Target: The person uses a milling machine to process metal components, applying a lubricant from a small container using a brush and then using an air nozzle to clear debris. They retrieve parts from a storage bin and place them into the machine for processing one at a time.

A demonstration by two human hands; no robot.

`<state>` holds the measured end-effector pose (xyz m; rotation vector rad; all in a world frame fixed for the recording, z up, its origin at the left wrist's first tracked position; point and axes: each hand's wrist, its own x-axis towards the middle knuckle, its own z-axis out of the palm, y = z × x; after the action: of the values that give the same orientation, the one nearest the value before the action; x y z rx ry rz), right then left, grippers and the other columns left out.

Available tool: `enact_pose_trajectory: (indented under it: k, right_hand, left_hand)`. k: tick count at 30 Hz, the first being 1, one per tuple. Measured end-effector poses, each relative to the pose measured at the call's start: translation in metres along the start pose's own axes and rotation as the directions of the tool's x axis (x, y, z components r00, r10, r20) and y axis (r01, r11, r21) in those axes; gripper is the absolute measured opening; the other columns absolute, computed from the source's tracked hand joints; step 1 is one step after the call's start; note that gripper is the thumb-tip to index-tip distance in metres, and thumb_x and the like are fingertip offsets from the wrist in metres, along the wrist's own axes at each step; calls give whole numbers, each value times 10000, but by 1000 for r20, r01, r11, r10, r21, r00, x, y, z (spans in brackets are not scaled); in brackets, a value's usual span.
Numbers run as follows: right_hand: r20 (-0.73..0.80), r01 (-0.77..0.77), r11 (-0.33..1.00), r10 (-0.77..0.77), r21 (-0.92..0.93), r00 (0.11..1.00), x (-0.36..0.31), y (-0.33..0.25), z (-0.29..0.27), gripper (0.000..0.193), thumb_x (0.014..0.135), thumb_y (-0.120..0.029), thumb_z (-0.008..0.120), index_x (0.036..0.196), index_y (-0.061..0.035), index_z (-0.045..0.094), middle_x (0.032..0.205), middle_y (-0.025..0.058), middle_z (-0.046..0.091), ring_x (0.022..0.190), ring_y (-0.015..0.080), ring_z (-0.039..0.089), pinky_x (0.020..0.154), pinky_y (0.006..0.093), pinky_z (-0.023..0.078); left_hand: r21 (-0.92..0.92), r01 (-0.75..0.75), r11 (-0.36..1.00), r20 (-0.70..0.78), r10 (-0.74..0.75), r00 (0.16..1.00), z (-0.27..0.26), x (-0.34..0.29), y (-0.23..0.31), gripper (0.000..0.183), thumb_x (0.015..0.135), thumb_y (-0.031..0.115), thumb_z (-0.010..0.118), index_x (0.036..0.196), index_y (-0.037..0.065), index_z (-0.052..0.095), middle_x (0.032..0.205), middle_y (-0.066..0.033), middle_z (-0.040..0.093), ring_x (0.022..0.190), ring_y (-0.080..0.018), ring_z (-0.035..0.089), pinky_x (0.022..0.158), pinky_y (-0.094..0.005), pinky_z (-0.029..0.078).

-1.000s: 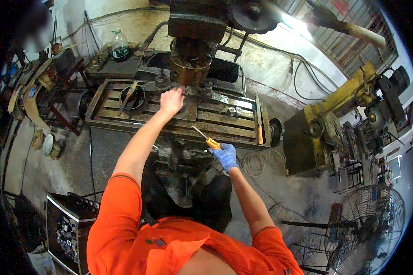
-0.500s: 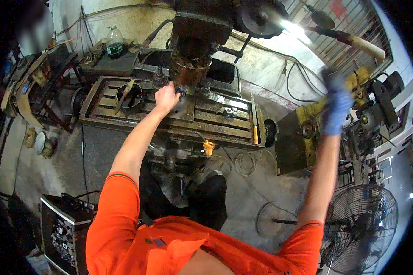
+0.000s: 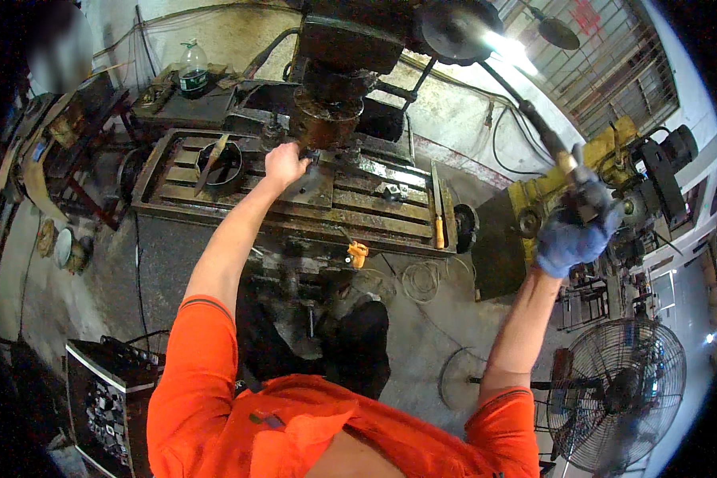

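Note:
Under the rusty spindle head (image 3: 327, 119) of a large machine, my bare left hand (image 3: 285, 165) is closed at a small dark metal piece (image 3: 313, 156) on the slotted table. The fingers partly hide that piece. Out to the right, my right hand (image 3: 577, 235) wears a blue glove and is closed around the end of a long lever (image 3: 538, 127). This lever slants down from the round dark hub (image 3: 456, 30) on the machine's right side.
The slotted table (image 3: 390, 215) carries a dark pot (image 3: 221, 166) with a flat stick across it, small metal blocks (image 3: 394, 192) and a file (image 3: 439, 215). An orange-handled tool (image 3: 357, 254) hangs at its front edge. A floor fan (image 3: 617, 394) stands at right.
The lever has swung down, and the right hand, blurred before, is now lower and closed on its end. My left hand stays at the small piece; the whole view has shifted slightly.

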<state>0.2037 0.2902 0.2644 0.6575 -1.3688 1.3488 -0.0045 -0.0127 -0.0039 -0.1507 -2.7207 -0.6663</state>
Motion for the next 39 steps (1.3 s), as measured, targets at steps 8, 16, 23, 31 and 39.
enact_pose_trajectory:
  k: [8,16,23,31,39]
  right_hand:
    - [57,46,998,-48,50,997,-13,11,-2,346,887,-334,379,735,-51,510,774,95,563,882,262,543,1012,508,267]
    - [17,141,884,-149,-446,989,-42,8,-2,281,900,-257,363,805,-28,495,857,133,581,877,240,535,949,401,329]
    - [-129,-126,983,143,130,981,-35,11,-12,358,906,-272,343,731,-2,499,827,142,564,867,252,507,1002,484,274]
    - [-67,-36,997,32,-66,997,-31,9,-3,391,917,-292,311,726,-14,509,812,144,567,870,254,517,962,461,309]
    - [-100,44,999,-43,12,994,-27,16,-7,357,919,-232,289,738,-13,504,813,141,572,853,257,534,890,444,380]
  left_hand:
    - [-28,26,999,40,-25,999,-13,-5,0,316,685,298,674,852,38,605,789,-162,626,796,-333,602,682,-410,486]
    - [-108,-200,974,-237,170,956,-102,-74,-37,342,750,246,617,1073,139,584,830,-103,641,743,-288,612,655,-379,487]
    - [350,-49,935,-171,115,979,-142,-98,-91,551,768,373,596,1243,153,426,876,-154,569,747,-317,579,705,-431,422]
    - [391,-135,910,-19,155,988,-131,-106,-119,344,803,219,561,1118,82,540,831,-147,602,759,-306,585,686,-386,440]
    - [-680,109,725,-79,-220,972,-112,-107,-79,236,850,161,533,966,-36,594,747,-66,609,714,-90,516,640,-265,431]
